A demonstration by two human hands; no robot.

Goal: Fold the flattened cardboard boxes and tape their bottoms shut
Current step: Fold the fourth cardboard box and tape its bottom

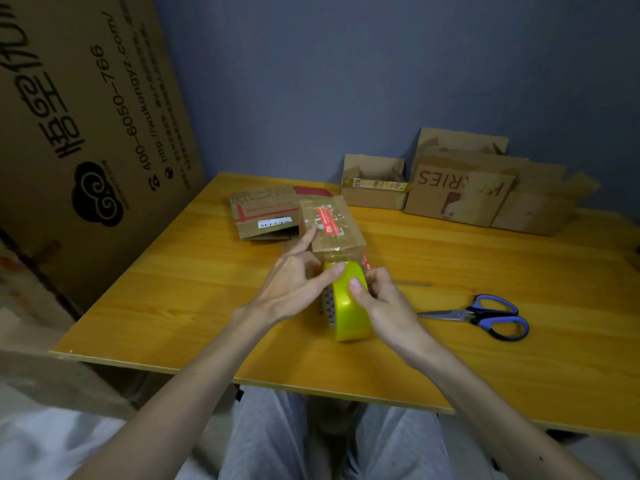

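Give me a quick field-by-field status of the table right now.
box in work: small box, standing, red-printed tape on top
tape roll: yellow, upright, at the box's near side
left hand: forefinger on the box, thumb on the roll
right hand: grips the roll
scissors: lying on the table, right of the hands
flat box: behind the small box, to the left
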